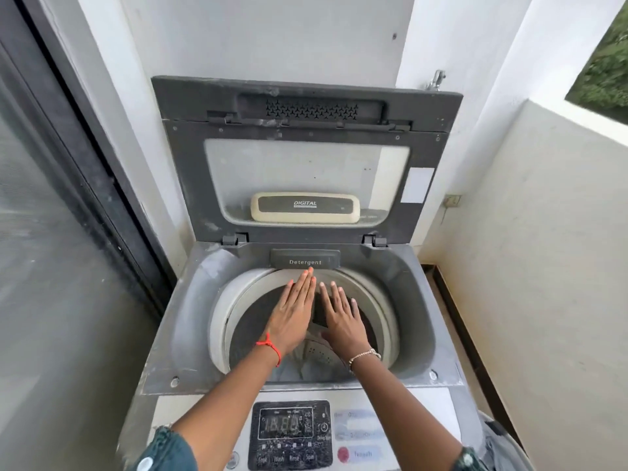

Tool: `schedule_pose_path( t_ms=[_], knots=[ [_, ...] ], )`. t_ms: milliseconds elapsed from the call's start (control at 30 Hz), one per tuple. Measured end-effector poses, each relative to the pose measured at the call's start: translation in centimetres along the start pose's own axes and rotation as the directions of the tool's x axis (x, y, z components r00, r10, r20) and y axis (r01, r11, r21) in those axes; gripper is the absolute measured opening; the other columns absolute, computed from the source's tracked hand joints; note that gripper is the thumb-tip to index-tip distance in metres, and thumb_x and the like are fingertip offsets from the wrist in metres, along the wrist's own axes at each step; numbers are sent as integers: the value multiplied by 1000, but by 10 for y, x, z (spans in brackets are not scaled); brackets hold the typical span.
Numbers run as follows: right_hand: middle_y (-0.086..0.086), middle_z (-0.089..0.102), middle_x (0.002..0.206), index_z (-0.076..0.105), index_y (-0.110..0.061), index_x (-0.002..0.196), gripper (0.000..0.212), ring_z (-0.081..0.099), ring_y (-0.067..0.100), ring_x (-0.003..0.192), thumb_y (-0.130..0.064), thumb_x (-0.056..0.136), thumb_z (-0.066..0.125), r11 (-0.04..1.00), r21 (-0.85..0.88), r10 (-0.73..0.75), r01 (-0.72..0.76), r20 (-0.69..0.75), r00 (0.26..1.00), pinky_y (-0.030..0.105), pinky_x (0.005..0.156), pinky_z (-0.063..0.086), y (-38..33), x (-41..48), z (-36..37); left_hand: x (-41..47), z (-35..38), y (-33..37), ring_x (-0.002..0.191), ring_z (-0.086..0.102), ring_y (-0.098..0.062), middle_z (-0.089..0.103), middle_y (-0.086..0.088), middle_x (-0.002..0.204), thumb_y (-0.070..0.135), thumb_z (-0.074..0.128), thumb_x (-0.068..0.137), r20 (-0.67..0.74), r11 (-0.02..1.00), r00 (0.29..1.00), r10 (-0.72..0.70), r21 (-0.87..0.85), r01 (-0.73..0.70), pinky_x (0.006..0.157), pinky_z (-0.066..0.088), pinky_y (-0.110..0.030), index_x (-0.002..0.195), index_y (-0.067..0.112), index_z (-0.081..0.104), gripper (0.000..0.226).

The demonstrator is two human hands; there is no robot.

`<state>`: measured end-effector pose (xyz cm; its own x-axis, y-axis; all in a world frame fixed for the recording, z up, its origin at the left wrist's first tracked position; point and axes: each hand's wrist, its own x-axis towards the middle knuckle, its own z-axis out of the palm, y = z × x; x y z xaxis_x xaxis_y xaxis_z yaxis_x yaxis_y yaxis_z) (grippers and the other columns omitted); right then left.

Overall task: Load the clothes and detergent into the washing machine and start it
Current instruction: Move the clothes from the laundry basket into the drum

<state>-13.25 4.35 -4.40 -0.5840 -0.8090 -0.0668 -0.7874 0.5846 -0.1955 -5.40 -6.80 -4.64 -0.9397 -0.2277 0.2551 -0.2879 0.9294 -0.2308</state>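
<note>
A grey top-loading washing machine (190, 321) stands below me with its lid (306, 130) raised against the wall. My left hand (294, 311) and my right hand (341, 319) reach flat over the drum opening (224, 311), fingers straight, holding nothing. The left fingertips nearly touch the closed drawer marked "Detergent" (305, 259) at the back rim. Dark and pale clothes (314, 355) lie in the drum beneath my hands. The control panel (290, 433) with a lit display sits at the front edge, between my forearms.
A dark-framed sliding glass door (61, 232) runs along the left. White walls enclose the machine, with a low balcony wall (543, 249) to the right. A tap (436, 79) sticks out behind the lid. Something grey lies at the bottom right (503, 447).
</note>
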Motion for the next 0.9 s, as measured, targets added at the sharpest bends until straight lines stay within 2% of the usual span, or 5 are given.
schedule_pose_path(
  t_ms=[167,300,433,633,900],
  knots=[
    [5,-10,156,-10,-12,146,78,-9,18,144,-18,92,46,994,107,36,-18,-172,984,34,117,-2,39,-16,-34,28,-32,42,143,20,-27,23,-18,153,19,59,72,5,995,1000,-24,-92,24,116,11,-47,143,-2,28,81],
    [7,-1,157,-2,-7,146,70,-4,16,144,-8,92,43,963,265,145,-43,-379,914,37,119,5,89,-53,-74,63,-70,103,145,-3,-28,0,-18,156,10,47,81,-73,962,996,59,-262,-76,116,-3,-43,146,-3,5,79],
    [13,12,155,5,-3,146,70,10,21,144,0,88,44,895,423,357,-139,-496,792,34,118,9,158,-112,-98,91,-105,188,145,6,-32,9,-21,155,15,27,78,-196,891,973,124,-410,-196,115,0,-43,145,-6,11,72],
    [15,16,154,9,-2,146,69,18,26,142,-3,89,48,807,483,559,-340,-440,703,32,117,13,259,-218,-62,95,-122,329,145,7,-32,11,-21,155,-1,44,70,-261,820,945,195,-485,-303,116,1,-43,145,-5,12,82],
    [0,-2,154,-9,-14,143,77,4,11,142,-23,93,49,762,434,598,-480,-189,779,25,116,2,332,-323,79,20,-1,438,142,15,-33,19,-22,153,9,38,67,1,823,951,309,-502,-267,113,17,-47,144,-6,18,82]
  ],
)
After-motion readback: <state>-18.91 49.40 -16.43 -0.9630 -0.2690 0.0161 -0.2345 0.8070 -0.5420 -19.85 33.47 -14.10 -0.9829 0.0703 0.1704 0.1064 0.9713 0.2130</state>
